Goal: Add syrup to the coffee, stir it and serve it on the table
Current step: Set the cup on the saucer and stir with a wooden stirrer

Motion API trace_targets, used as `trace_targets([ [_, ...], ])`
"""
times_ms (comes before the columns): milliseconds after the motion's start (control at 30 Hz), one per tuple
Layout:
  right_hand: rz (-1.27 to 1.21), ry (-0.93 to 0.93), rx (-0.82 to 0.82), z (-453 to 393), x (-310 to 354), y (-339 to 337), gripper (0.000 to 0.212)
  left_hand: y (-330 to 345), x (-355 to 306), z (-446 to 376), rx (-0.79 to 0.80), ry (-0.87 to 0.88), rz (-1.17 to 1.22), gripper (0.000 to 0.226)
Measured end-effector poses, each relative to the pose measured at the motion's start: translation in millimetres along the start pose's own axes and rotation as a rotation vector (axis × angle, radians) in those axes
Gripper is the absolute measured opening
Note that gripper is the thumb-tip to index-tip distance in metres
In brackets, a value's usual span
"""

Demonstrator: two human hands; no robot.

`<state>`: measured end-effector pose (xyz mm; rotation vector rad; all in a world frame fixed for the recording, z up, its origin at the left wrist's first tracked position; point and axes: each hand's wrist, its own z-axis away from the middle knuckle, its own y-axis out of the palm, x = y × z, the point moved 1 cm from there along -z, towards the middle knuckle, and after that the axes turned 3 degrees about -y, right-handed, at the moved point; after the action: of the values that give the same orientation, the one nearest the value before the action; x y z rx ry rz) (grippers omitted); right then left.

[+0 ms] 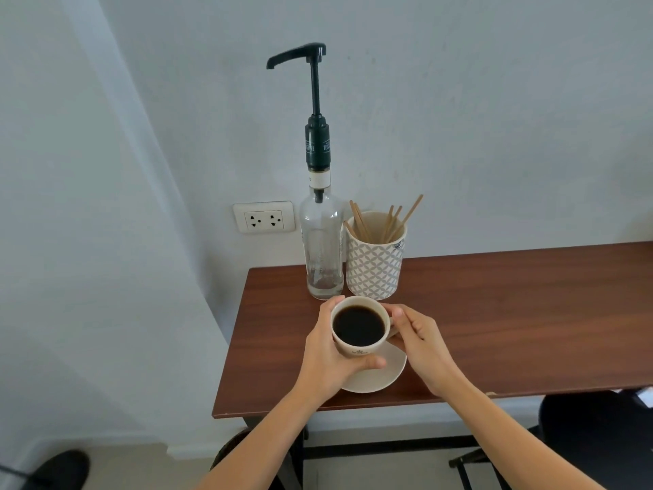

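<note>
The cup (358, 328) of black coffee is the landmark. It sits over the far left part of the saucer (380, 374), near the left end of the table (512, 313); whether it rests on the saucer or is lifted just clear cannot be told.

Governing relation: the pump bottle (321, 242) stands upright just beyond the cup, its long axis vertical. Its spout (274, 62) reaches out to the left, high above the cup and left of the cup's rim. In my judgement the cup is not yet under the spout; it must go up and to the left, or the bottle must turn, before syrup can fall into the coffee.

Left hand (327, 358): wrapped round the left wall of the cup, fingers curled behind, thumb across the near side. It is closed on the cup.

Right hand (420, 343): at the right side of the cup, fingers narrow and pinched at the handle, which they mostly hide.

Both forearms reach forward from below and converge on the cup. The left hand lies nearer the spout.

The holder (374, 259) of stir sticks (388, 221) stands beyond the cup and to its right, touching or just beside the bottle. No stick is taken; stirring is not yet begun.
</note>
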<state>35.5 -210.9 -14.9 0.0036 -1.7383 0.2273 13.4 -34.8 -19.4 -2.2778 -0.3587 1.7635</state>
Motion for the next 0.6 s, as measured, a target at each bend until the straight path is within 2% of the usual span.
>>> trace_targets([
  [267,0.051,0.024,0.018,-0.7,-0.9,-3.8,0.032,1.7,0.1,0.0,-0.007,-0.016,-0.07,0.099],
  [333,0.07,0.014,-0.061,-10.2,7.1,-10.5,0.028,1.3,-1.5,-0.3,0.007,-0.043,-0.153,0.101],
  [433,0.07,0.023,-0.358,-53.5,29.2,-33.6,0.02,2.4,-0.4,3.9,0.01,-0.072,-0.205,0.096],
  [467,0.103,0.034,-0.429,-72.9,39.2,-42.6,0.023,3.1,1.9,5.4,-0.003,-0.086,-0.185,0.094],
  [533,0.201,0.055,-0.457,-109.0,59.1,-56.4,0.037,4.5,7.0,8.1,-0.019,-0.104,-0.129,0.091],
  [600,0.269,0.084,-0.414,-136.2,69.5,-61.0,0.047,5.3,8.3,9.0,-0.005,-0.097,-0.096,0.088],
])
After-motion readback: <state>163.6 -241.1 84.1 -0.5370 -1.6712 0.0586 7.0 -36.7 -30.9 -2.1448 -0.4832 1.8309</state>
